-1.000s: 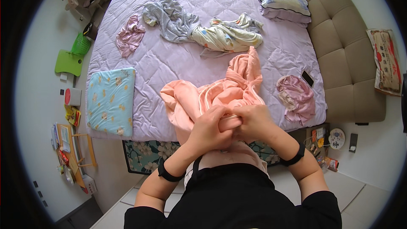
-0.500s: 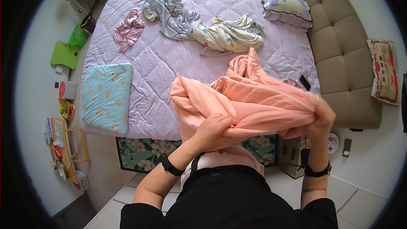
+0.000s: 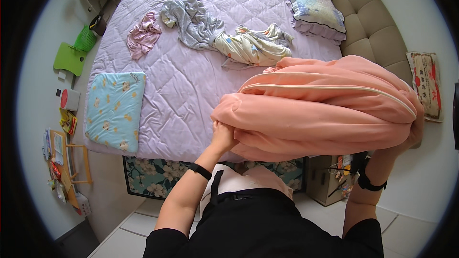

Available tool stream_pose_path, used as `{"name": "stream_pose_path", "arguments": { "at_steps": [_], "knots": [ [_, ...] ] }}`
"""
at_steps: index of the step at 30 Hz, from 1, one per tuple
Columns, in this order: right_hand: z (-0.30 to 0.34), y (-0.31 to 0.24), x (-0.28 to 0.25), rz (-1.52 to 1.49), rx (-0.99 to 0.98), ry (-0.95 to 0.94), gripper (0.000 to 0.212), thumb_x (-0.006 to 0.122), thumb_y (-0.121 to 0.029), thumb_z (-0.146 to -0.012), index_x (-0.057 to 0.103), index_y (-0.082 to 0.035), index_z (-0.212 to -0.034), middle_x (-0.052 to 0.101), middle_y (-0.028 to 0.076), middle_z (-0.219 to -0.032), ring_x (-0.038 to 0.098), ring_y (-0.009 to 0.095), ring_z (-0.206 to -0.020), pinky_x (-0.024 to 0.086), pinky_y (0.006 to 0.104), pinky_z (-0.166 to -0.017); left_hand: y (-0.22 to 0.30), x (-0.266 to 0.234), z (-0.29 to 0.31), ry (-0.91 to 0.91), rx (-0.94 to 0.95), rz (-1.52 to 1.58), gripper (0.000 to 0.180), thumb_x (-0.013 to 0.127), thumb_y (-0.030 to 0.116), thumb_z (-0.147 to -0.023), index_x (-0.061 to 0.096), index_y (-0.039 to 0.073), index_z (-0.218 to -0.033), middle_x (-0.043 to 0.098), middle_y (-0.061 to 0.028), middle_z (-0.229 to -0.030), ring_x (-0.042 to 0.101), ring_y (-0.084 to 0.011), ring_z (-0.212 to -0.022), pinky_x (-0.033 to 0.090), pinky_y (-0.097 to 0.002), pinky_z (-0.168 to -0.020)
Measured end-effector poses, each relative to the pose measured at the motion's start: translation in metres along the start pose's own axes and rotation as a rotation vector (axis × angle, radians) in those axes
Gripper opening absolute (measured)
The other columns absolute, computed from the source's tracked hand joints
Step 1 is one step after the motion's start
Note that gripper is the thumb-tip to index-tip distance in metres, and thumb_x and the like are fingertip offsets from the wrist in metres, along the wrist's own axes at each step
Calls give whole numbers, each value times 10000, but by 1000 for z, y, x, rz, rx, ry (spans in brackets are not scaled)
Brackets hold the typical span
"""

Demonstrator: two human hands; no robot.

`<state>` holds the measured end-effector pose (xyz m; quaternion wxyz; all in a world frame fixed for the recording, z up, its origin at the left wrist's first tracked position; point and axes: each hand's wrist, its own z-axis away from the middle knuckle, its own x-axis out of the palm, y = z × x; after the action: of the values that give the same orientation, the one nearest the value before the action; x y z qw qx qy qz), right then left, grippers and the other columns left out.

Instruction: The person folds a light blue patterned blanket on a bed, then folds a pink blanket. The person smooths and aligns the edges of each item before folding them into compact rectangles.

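Observation:
A peach padded cloth piece with a long white zip is stretched sideways between my hands above the near right part of the bed. Whether it is a garment or a sleeping bag, I cannot tell. My left hand is closed on its left end, fingers partly tucked under the fabric. At the other end, my right hand grips the edge near the end of the zip, its fingers mostly behind the cloth. The lilac quilted bed cover lies beneath and beyond it.
On the bed lie a pale blue patterned pad, a pink satin cloth, a grey blanket, a cream patterned cloth and a frilled pillow. A padded headboard stands right; a bedside cabinet is near.
The peach cloth has been spread wider and shifted right, with its zip now facing up. My right hand has moved right and the phone on the bed is now covered.

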<state>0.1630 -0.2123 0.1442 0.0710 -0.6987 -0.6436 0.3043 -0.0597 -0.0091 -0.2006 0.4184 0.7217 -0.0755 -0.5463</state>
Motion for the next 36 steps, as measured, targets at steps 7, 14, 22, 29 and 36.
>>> {"name": "stream_pose_path", "arguments": {
  "at_steps": [7,14,22,29,36],
  "knots": [
    [-4,80,-8,-104,148,-182,255,562,-14,-873,661,42,-1101,684,100,-1060,643,180,-971,502,300,-874,-93,-25,31,-2,-133,-469,224,596,100,-794,750,178,-937,716,-41,-946,604,-243,-1072,266,-584,-1076],
    [52,130,4,106,108,-559,226,603,-23,-853,691,-23,-1062,701,101,-964,673,206,-878,529,302,-762,-96,-191,77,495,-289,-710,138,592,120,-806,716,175,-832,631,-5,-818,570,-225,-913,314,-520,-1051],
    [98,108,17,296,-155,-670,215,692,-54,-734,707,-82,-947,670,113,-838,661,294,-727,520,347,-626,-141,-159,149,155,-502,-678,146,589,74,-796,702,118,-878,656,-48,-905,573,-260,-951,338,-479,-1033],
    [110,60,11,237,-181,-787,413,810,-198,-498,709,-142,-894,581,46,-709,597,249,-602,469,355,-532,-113,-94,89,90,-328,-360,469,640,56,-738,625,100,-1205,626,-105,-1171,548,-311,-1142,384,-463,-997],
    [127,39,15,245,-207,-858,415,797,-219,-514,695,-168,-914,502,20,-650,562,216,-577,433,344,-504,72,-51,-15,-38,309,283,714,766,120,-733,486,89,-1389,519,-136,-1342,514,-333,-1214,405,-423,-1052]
  ]
}}
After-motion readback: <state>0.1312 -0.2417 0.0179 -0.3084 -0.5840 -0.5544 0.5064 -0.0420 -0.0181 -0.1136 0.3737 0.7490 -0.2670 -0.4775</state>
